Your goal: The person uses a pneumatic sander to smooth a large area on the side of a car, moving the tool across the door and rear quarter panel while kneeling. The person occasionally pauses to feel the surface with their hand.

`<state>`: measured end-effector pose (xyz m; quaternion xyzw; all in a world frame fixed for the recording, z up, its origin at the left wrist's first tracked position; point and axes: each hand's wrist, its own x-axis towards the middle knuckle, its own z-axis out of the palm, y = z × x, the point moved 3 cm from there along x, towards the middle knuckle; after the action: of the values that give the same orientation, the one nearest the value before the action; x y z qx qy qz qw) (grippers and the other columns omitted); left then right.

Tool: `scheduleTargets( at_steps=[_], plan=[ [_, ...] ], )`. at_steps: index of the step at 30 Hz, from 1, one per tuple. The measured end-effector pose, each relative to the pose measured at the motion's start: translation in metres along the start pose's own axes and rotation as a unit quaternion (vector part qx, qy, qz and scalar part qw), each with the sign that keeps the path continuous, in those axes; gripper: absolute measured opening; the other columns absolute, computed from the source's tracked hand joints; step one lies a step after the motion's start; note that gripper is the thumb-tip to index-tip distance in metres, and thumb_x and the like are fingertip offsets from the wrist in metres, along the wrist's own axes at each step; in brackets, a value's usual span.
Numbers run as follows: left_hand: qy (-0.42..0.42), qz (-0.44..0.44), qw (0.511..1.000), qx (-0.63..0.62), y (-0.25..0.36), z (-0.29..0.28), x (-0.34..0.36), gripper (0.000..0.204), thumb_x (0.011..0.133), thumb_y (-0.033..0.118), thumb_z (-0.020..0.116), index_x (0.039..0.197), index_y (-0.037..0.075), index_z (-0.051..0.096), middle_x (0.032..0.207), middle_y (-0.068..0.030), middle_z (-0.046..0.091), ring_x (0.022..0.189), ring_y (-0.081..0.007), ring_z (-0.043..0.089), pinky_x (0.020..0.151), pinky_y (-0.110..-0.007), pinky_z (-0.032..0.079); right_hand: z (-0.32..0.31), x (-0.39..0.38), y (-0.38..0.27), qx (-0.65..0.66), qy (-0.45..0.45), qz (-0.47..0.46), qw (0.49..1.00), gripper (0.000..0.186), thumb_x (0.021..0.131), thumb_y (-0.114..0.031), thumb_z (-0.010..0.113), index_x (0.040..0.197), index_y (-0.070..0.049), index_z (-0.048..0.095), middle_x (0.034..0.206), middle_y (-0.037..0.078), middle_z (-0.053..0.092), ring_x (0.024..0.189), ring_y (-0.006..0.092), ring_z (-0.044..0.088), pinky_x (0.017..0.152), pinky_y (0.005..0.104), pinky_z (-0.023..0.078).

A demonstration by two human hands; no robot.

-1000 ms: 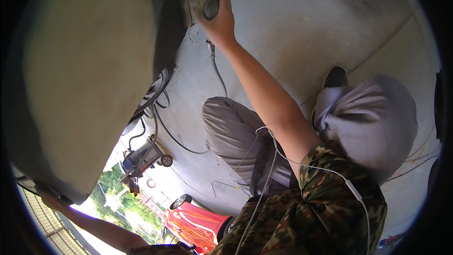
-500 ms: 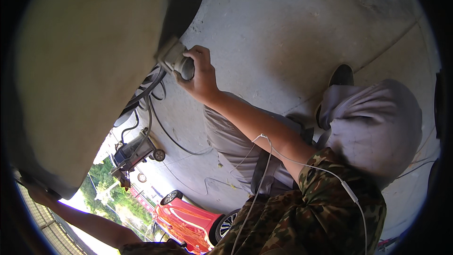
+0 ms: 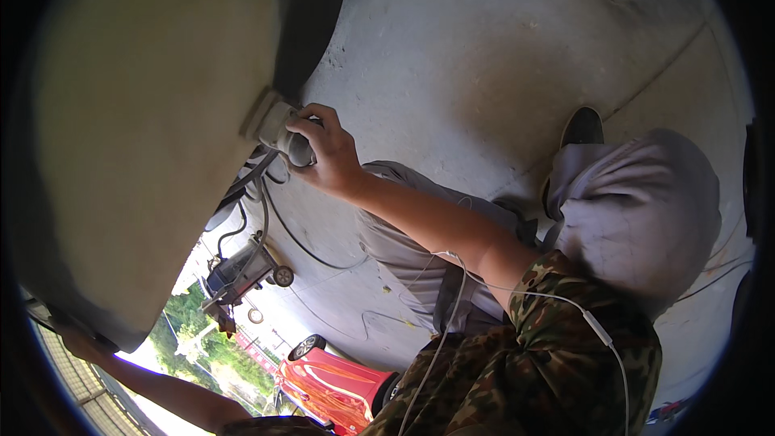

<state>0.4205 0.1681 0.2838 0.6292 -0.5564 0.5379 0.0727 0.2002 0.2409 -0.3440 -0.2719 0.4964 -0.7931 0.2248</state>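
Observation:
A large beige, dull-surfaced panel [image 3: 153, 153] with a dark border fills the left side. My right hand [image 3: 329, 153] is wrapped round the rounded body of a hand-held power sander [image 3: 278, 125]. The sander's flat pad lies against the panel near its right edge. A dark hose [image 3: 257, 173] runs down from beside the sander. Far down on the left, my left hand [image 3: 79, 343] is at the panel's lower end, by its dark edge. Shadow and the panel hide its fingers.
A wheeled cart [image 3: 242, 270] stands on the concrete floor [image 3: 452, 48], with cables lying near it. A red car [image 3: 335, 383] is parked beyond. My bent knee [image 3: 638, 202] and shoe [image 3: 583, 125] are at right. A thin white cord [image 3: 557, 295] crosses my arm.
My right hand has moved the sander left and slightly down, farther onto the panel. My left hand stays at the panel's lower end. The view has shifted a little.

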Motion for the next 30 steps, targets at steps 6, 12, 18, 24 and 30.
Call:
scheduleTargets(
  at_steps=[6,12,18,24,30],
  plan=[
    [0.018,-0.016,0.998,-0.05,0.005,-0.003,-0.006,0.065,0.109,0.057,0.024,0.144,0.016,0.06,0.137,-0.011,0.067,0.125,-0.0342,0.064,0.107,-0.046,0.049,-0.045,0.097,0.028,-0.046,0.086,0.06,0.993,0.057,0.074,-0.018,0.088,0.122,-0.009,0.059,0.122,0.017,0.057,0.109,0.0379,0.065,0.086,0.0433,0.059],
    [0.022,-0.009,0.995,-0.096,0.004,-0.005,-0.007,0.061,0.109,0.054,0.026,0.145,0.018,0.059,0.135,-0.0112,0.068,0.123,-0.0353,0.065,0.105,-0.046,0.049,-0.11,0.254,0.043,-0.125,0.165,-0.025,0.978,0.067,0.073,-0.028,0.086,0.132,-0.015,0.057,0.123,0.016,0.059,0.113,0.0377,0.063,0.094,0.0483,0.055],
    [0.082,0.138,0.967,0.2,-0.026,0.004,0.018,0.055,0.11,0.051,0.031,0.144,0.018,0.057,0.128,-0.0117,0.071,0.112,-0.0377,0.069,0.094,-0.049,0.054,-0.153,0.323,0.047,-0.131,0.123,-0.034,0.983,0.06,0.078,-0.03,0.081,0.131,-0.008,0.061,0.123,0.022,0.067,0.113,0.0395,0.065,0.094,0.0442,0.053],
    [0.086,0.078,0.987,0.114,-0.044,0.034,0.029,0.048,0.11,0.044,0.038,0.15,0.019,0.049,0.115,-0.0138,0.075,0.101,-0.0375,0.072,0.082,-0.051,0.057,-0.095,0.196,-0.004,-0.08,0.086,-0.028,0.993,0.062,0.069,-0.016,0.088,0.126,-0.012,0.064,0.12,0.013,0.063,0.113,0.034,0.063,0.094,0.0411,0.054],
    [0.093,0.035,0.98,0.174,-0.045,0.039,0.018,0.047,0.11,0.037,0.043,0.153,0.018,0.044,0.113,-0.0155,0.075,0.101,-0.0385,0.071,0.084,-0.051,0.057,-0.115,0.212,0.002,-0.052,0.087,0.069,0.992,0.061,0.075,-0.014,0.087,0.13,-0.011,0.062,0.123,0.013,0.061,0.109,0.0313,0.065,0.095,0.0392,0.054]
  ],
)
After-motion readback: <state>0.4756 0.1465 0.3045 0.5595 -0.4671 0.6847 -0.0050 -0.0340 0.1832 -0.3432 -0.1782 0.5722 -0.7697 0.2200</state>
